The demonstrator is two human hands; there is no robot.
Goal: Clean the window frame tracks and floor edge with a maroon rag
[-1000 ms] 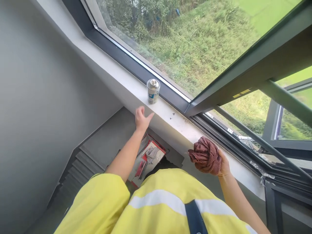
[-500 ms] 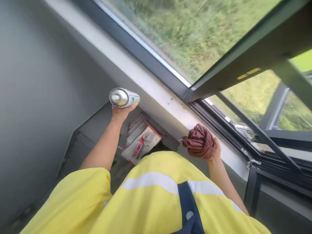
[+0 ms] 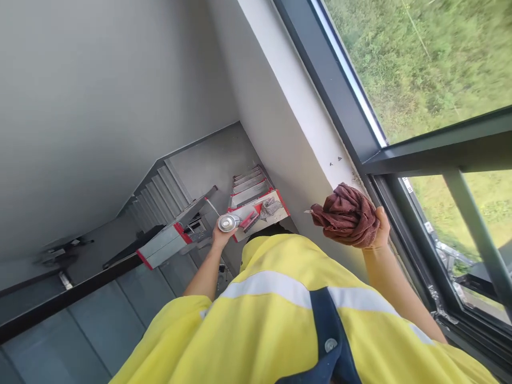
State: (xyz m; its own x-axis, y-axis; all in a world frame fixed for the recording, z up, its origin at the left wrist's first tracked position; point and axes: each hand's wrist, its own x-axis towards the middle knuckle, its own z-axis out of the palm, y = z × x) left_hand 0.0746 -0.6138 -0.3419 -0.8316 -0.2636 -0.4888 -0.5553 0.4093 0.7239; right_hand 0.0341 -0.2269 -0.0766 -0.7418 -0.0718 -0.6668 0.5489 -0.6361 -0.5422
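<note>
Can (image 3: 228, 223) held by my closed left fingers (image 3: 220, 236), rag (image 3: 347, 216) bunched in right fingers (image 3: 383, 223); slack left grip might drop it toward ladder (image 3: 253, 192) below.

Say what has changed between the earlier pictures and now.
The left hand has lifted the can off the windowsill and carried it away from the window. The view has swung left. The right hand still holds the brown cloth; the brush stays on the stepladder.

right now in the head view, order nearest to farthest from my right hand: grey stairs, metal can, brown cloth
1. Brown cloth: in your right hand
2. Metal can: in your left hand
3. Grey stairs: farther left, lower down
</note>
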